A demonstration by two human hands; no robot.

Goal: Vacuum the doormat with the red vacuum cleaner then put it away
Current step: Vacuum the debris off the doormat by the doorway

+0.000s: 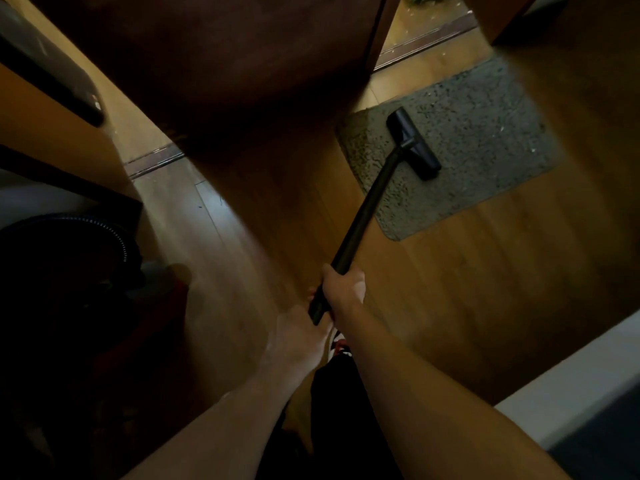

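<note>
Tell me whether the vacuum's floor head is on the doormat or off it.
On it: the black floor head sits within the grey doormat, mat showing on every side.

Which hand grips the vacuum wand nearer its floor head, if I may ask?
The right hand: it grips the black wand farther along, toward the floor head on the doormat; the left hand holds the wand's near end.

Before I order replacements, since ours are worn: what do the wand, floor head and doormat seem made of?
Wand: smooth matte black tube, plastic or coated metal; cannot tell which. Floor head: likely moulded black plastic, faint sheen. Doormat: grey speckled coarse textile pile, fuzzy fibrous surface.
</note>
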